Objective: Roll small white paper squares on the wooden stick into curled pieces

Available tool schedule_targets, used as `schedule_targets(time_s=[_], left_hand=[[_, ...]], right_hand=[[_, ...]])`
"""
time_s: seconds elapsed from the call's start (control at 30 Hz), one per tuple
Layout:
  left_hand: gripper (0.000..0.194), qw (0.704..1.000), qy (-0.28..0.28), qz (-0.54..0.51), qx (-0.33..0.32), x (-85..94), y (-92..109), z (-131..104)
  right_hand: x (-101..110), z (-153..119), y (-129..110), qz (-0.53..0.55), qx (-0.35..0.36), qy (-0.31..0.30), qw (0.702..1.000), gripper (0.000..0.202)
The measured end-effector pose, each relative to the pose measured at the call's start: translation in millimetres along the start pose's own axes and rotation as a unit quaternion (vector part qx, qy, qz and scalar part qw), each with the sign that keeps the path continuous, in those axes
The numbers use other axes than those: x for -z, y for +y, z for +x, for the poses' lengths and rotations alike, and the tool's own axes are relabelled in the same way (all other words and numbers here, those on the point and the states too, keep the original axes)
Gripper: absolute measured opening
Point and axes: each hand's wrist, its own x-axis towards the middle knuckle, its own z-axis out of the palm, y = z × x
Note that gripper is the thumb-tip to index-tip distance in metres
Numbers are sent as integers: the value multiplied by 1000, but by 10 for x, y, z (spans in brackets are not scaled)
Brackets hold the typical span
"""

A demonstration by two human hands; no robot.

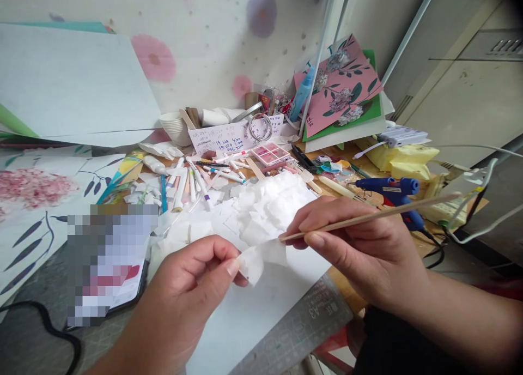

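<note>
White paper scrap (254, 264) is pinched by curled left fingers (224, 276); bent right fingers (324, 245) grip a slanted stick (370, 218).

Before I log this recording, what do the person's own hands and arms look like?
The left hand and right hand are ungloved, with no rings or watch visible. The left forearm and right forearm show no sleeve. Black cloth below the right forearm may be the person's clothing.

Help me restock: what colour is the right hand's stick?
The stick is pale tan, clearest in the head view.
</note>
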Motion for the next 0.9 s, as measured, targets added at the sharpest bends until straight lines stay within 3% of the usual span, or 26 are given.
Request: schedule_targets(time_s=[0.43, 0.6, 0.73, 0.83, 0.9], left_hand=[[18, 986, 67, 149, -30, -16, 19, 88], [19, 949, 57, 295, -98, -56, 34, 317], [13, 936, 26, 322, -140, -168, 159, 564], [23, 922, 72, 324, -199, -284, 269, 574], [14, 912, 114, 321, -228, -364, 316, 493]], right_hand=[[251, 5, 155, 62, -56, 53, 995, 5], [310, 29, 185, 24, -112, 32, 993, 7], [298, 57, 242, -2, -124, 24, 992, 12], [294, 67, 272, -10, -121, 21, 992, 13], [300, 62, 261, -12, -120, 21, 992, 13]])
